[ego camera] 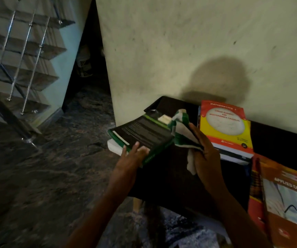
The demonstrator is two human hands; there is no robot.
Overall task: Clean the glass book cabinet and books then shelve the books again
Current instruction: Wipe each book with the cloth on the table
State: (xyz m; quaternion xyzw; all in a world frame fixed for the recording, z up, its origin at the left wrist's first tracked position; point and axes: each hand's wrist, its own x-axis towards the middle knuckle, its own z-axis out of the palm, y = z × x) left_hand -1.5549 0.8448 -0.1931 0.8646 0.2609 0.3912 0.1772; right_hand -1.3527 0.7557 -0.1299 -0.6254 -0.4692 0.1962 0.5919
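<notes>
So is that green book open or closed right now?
Closed. The green book shows one flat dark cover over its page block, no pages spread, with the left hand gripping its near edge.

"MATHEMATICS" on red-yellow book (226, 126); seemingly "APPLIED COSTING" on orange book (290, 203)

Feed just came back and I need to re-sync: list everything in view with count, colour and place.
green-black book: 1, green and black, table's left edge
cloth: 1, green and white, right of that book
mathematics book: 1, red and yellow, atop stack by wall
orange book: 1, orange, right foreground
table: 1, dark, against wall
staircase: 1, grey, metal railing, far left
left hand: 1, holds green-black book
right hand: 1, grips cloth
</notes>
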